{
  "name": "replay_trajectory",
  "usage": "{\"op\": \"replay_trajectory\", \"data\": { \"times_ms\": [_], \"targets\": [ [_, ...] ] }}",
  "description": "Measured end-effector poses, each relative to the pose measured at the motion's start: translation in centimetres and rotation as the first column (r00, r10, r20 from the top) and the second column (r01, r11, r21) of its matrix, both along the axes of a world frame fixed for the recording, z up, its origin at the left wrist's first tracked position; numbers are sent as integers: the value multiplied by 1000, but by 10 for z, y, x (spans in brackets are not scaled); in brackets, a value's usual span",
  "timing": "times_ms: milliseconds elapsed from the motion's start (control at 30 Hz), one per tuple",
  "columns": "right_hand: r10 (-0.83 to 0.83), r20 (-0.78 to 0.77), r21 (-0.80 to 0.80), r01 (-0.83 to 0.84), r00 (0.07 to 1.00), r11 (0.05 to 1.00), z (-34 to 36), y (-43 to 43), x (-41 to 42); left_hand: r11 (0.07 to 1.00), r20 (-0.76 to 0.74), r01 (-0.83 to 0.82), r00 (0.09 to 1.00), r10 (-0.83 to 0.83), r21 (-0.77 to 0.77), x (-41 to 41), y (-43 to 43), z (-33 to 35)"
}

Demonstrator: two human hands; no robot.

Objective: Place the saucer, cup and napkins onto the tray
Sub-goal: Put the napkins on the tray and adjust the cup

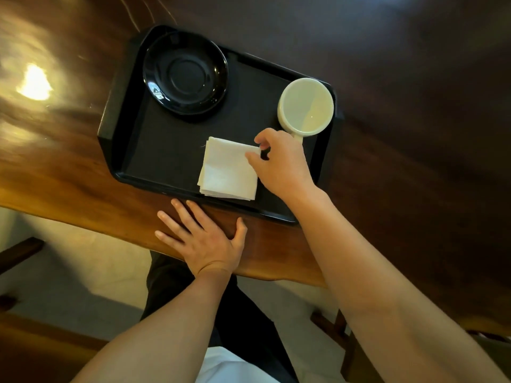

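Black plastic formed the tray (130, 150), which lay on a dark, glossy wooden table (414, 134) close to its near edge. All three of the task's things sat inside the tray's raised rim. At the far left corner rested the saucer (184, 73), black and glossy like the tray, with nothing on it. At the far right corner stood the cup (305, 106), cream-white and upright, its mouth open to the camera; the inside looked empty, and its handle pointed toward the person. Near the front rim lay the napkins (228, 170), a small square stack of white paper, flat on the tray floor, well apart from the saucer and nearer the cup.

The right hand (279, 164) hung over the tray between the napkins and the cup handle, thumb and forefinger loosely curled with a gap between them, fingertips at the stack's upper right corner; whether they touched the paper could not be told. The left hand (204, 239) lay flat on the table just in front of the tray, fingers spread and holding nothing.
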State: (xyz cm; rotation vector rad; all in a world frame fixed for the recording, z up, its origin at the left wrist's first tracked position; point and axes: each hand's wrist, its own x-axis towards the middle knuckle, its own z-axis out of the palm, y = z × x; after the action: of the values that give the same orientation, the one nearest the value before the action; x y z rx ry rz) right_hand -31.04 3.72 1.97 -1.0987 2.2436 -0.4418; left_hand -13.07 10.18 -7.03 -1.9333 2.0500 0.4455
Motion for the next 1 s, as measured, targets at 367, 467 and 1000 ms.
{"op": "replay_trajectory", "data": {
  "times_ms": [367,467,1000],
  "targets": [
    [-692,436,117,726,576,678,-1,40,-26,999,-31,-10,999,9,-38,1,1,-4],
    [-686,607,194,761,402,618,-9,32,-23,999,-32,-12,999,10,-53,1,2,-5],
    [-687,715,234,882,129,410,-10,20,-49,996,-55,-20,998,15,-88,2,2,-5]
  ]
}}
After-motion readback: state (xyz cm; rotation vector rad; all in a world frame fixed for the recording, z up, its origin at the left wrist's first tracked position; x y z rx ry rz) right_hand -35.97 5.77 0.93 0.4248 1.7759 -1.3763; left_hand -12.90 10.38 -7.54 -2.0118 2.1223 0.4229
